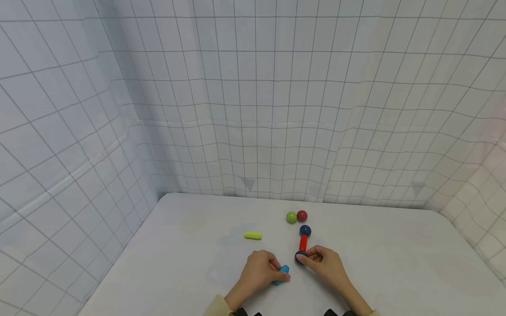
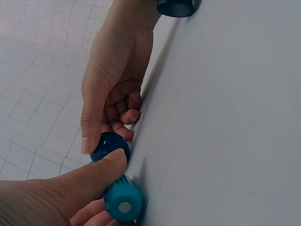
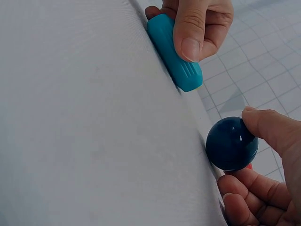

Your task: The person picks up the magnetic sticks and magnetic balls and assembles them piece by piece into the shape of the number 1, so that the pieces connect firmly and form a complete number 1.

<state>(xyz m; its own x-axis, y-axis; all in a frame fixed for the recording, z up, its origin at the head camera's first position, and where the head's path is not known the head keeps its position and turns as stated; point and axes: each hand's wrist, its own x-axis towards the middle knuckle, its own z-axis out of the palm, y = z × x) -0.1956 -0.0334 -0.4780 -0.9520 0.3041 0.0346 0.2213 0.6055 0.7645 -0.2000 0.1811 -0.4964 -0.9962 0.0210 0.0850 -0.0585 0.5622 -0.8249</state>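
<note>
My left hand (image 1: 260, 271) pinches a light-blue ridged rod (image 3: 175, 54) between thumb and fingers, low over the white table. The rod has a pale round spot on its end in the left wrist view. To its right, my right hand (image 1: 327, 265) holds a dark-blue ball (image 3: 232, 143) between thumb and fingertips. A red rod (image 1: 303, 242) extends from this ball toward the back. At the red rod's far end sits another dark-blue ball (image 1: 305, 230). A short gap separates the light-blue rod from the ball in my right hand.
Behind the far blue ball, a green ball (image 1: 291, 217) and a dark-red ball (image 1: 302, 215) lie side by side. A yellow-green rod (image 1: 253, 235) lies to the left on the white table (image 1: 174, 263). Grid-patterned white curtains (image 1: 245, 109) surround the table's back and sides.
</note>
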